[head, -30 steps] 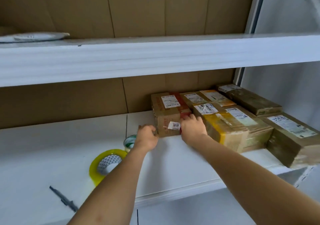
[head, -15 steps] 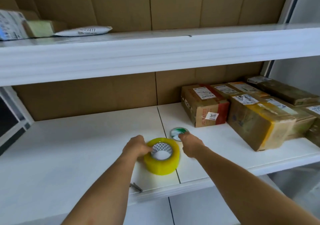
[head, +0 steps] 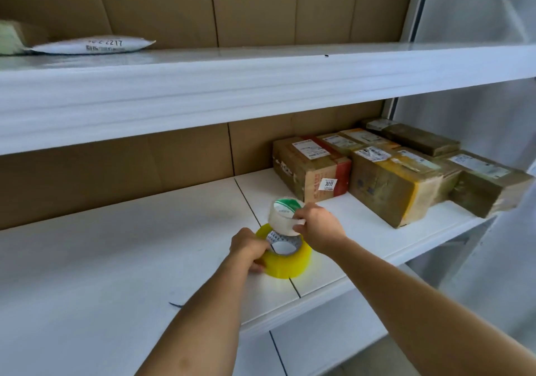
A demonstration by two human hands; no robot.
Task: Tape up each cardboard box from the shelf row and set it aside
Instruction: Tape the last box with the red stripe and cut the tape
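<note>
The left hand (head: 249,248) is gripping the yellow tape roll (head: 285,255), fingers hooked into its core and thumb side hidden behind the outer wall. The roll is sitting flat on the white shelf (head: 116,259), so the hand seems to be steadying or collecting it rather than lifting it yet. The right hand (head: 317,225) is pinching the smaller clear tape roll (head: 285,216), the one with a green-printed core, and holding it tilted and raised, just above the far rim of the yellow roll. Whether the two rolls are touching is not clear. Holding one roll in each hand looks like a choice between tapes, or a gathering of both before a box is pulled out.

The cardboard boxes are waiting beyond and to the right of the right hand, packed side by side at the back of the same shelf. The nearest one, the box marked 3011 (head: 311,167), is standing just past the clear roll, within easy reach. None is pulled forward for taping.

A dark pen-like tool (head: 177,304) is lying on the shelf near the left forearm. On the upper shelf, well above the left hand, a white mailer bag (head: 92,45) is lying flat.
</note>
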